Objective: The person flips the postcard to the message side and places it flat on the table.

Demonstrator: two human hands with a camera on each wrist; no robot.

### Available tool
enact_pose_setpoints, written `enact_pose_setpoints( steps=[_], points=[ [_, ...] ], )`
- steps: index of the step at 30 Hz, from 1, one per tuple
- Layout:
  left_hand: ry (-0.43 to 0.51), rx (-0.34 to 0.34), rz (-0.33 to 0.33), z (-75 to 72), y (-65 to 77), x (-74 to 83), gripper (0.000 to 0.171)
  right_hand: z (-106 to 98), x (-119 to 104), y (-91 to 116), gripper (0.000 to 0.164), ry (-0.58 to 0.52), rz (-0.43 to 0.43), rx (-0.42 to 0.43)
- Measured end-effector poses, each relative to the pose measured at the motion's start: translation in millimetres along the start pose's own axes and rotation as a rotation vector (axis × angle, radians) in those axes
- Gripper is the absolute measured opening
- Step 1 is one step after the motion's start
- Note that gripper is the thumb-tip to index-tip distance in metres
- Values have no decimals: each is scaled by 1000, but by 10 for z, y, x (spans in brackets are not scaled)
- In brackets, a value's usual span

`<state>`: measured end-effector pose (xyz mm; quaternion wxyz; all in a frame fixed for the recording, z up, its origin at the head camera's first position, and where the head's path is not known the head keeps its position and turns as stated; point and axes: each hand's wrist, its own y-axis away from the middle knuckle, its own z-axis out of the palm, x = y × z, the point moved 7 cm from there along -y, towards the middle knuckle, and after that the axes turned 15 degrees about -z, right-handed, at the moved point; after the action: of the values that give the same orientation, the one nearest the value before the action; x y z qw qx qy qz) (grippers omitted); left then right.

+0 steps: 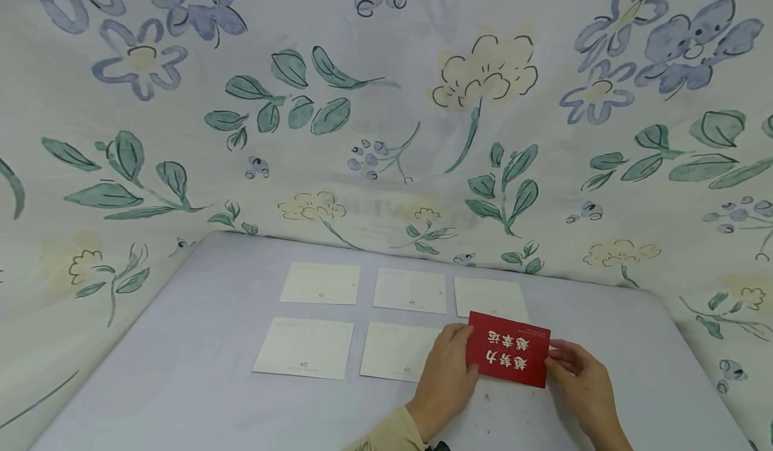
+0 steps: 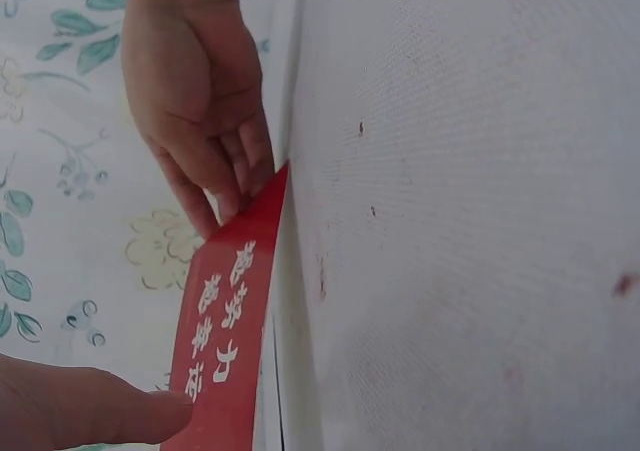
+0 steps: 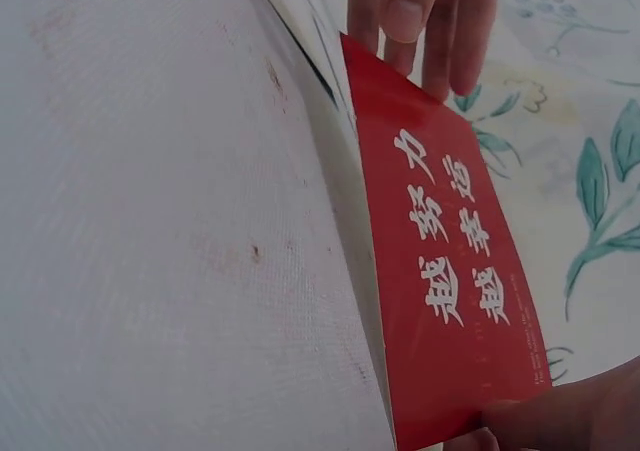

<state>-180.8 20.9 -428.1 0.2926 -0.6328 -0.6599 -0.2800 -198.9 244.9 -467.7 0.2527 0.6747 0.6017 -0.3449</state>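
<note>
A red card [image 1: 508, 350] with white characters is held up over the right part of the table, its print upside down in the head view. My left hand [image 1: 443, 374] pinches its left edge, with the left thumb [image 2: 110, 407] lying along the printed face in the left wrist view. At the opposite edge my right hand [image 1: 582, 384] grips the card between thumb and fingers. In the right wrist view the right thumb [image 3: 570, 416] presses on the card's lower corner. The left hand covers part of a white card [image 1: 392, 350] on the table.
Several white cards lie in two rows: a far row with a left card [image 1: 320, 283], a middle card [image 1: 410, 290] and a right card [image 1: 490, 295], and a near row starting with another card [image 1: 304, 348]. Behind the pale table [image 1: 175, 370] hangs a floral cloth [image 1: 386, 109]. Small reddish specks dot the tabletop.
</note>
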Motion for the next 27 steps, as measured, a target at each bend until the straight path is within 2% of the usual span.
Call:
enact_pose_setpoints(
  steps=[16, 23, 27],
  points=[
    [51, -27, -20, -25, 22, 31, 55, -6, -23, 28, 40, 0, 37, 37],
    [71, -23, 0, -31, 28, 35, 55, -14, -37, 35, 39, -45, 26, 56],
    [82, 9, 27, -49, 28, 47, 54, -26, -52, 40, 36, -64, 20, 96]
  ],
)
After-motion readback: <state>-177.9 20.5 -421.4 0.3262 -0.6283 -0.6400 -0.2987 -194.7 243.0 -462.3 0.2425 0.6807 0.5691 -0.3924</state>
